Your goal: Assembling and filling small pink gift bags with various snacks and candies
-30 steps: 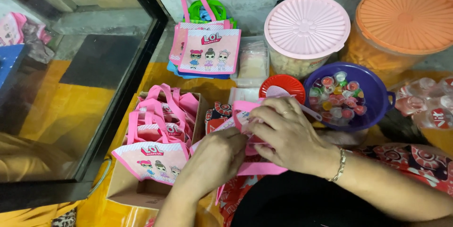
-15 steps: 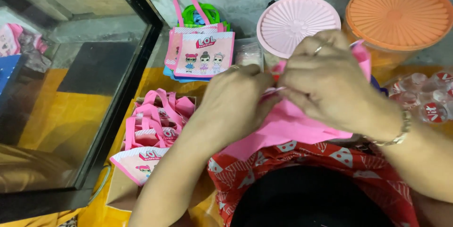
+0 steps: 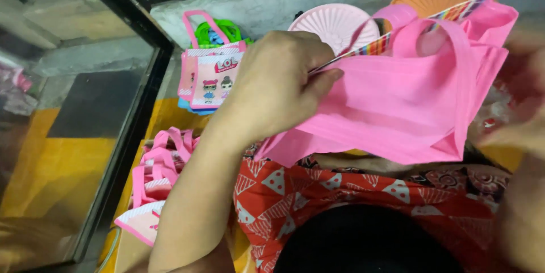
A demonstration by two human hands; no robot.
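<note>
We are gripping the top edge of a pink fabric bag (image 3: pixel 397 103) with our left hand (image 3: pixel 278 83), holding it up over our lap. Our right hand (image 3: pixel 519 117) is blurred at the bag's far side, its grip unclear. More pink bags (image 3: pixel 162 165) are waiting in the box below, untouched.

We see a pink fabric tote bag (image 3: pixel 397 103) held up open-mouthed, handles looping at twelve o'clock, striped trim along its rim.
</note>
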